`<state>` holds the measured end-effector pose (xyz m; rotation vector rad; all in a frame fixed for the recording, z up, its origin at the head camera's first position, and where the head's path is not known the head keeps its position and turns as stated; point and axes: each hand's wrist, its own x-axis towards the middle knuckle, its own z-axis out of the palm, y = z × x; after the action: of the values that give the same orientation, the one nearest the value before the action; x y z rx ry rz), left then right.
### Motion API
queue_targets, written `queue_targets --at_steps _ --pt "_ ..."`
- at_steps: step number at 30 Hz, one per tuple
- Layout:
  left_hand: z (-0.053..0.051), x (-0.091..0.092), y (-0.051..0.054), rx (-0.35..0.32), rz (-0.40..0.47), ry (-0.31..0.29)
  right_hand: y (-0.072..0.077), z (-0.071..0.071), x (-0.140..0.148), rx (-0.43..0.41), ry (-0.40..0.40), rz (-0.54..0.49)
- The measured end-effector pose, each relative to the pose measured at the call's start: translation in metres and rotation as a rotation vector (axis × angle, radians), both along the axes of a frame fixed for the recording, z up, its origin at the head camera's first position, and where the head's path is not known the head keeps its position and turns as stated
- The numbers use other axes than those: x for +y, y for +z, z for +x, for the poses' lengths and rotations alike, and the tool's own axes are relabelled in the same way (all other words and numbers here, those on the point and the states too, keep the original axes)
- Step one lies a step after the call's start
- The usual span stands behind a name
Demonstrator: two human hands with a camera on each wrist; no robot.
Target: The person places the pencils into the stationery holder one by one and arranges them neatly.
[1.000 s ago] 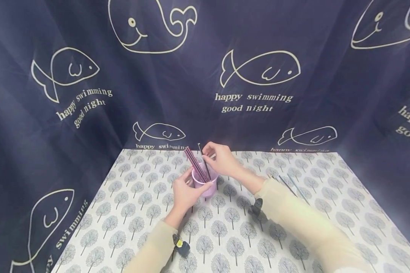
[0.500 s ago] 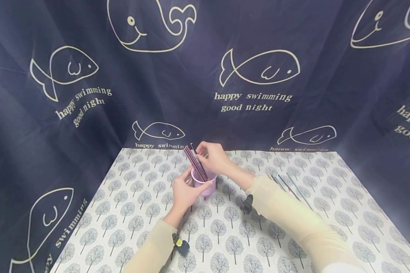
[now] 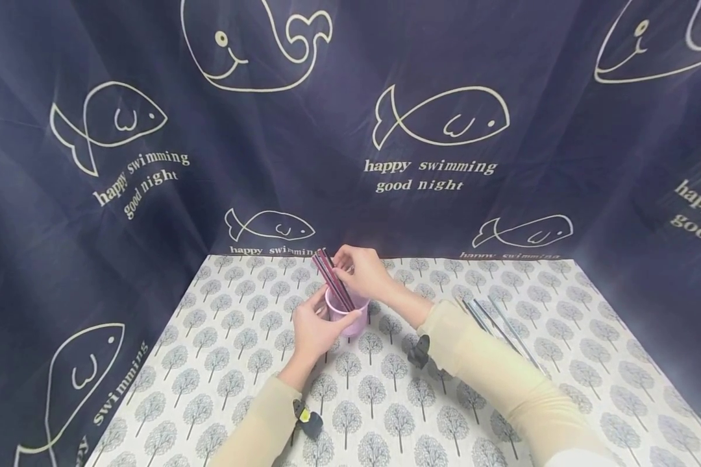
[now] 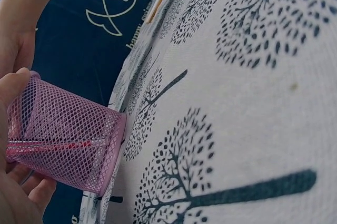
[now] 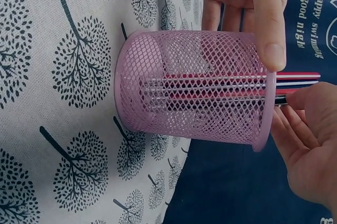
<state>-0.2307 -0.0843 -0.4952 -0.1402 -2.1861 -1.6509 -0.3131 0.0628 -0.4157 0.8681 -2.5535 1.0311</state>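
Note:
A pink mesh pen holder (image 3: 356,326) stands on the cloth in the head view. My left hand (image 3: 313,329) grips its side, thumb near the rim and fingers round the far side. Several red-and-dark striped pencils (image 3: 330,272) lean to the left inside it; their lower ends show through the mesh in the right wrist view. Between thumb and fingers, my right hand (image 3: 363,272) pinches a black pencil (image 5: 281,100) over the rim, close against the striped ones. My palm and fingers hide part of the black pencil in the head view.
Several slim pencil-like sticks (image 3: 505,327) lie on the tree-print tablecloth (image 3: 228,383) to the right, partly behind my right sleeve (image 3: 491,370). A dark blue curtain (image 3: 339,143) with fish drawings hangs behind the table's back edge.
My right hand has moved left with the black pencil, bringing it from apart to beside the striped pencils. My left hand has stayed on the pen holder.

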Motion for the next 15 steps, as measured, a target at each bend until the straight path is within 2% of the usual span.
queue_targets --at_steps 7,15 --pt "0.002 0.002 -0.005 0.000 0.013 0.003 0.000 0.000 0.013 -0.025 -0.015 -0.005" --pt "-0.001 0.001 0.000 -0.016 0.009 0.023 0.017 -0.001 0.042 -0.023 0.017 -0.010"
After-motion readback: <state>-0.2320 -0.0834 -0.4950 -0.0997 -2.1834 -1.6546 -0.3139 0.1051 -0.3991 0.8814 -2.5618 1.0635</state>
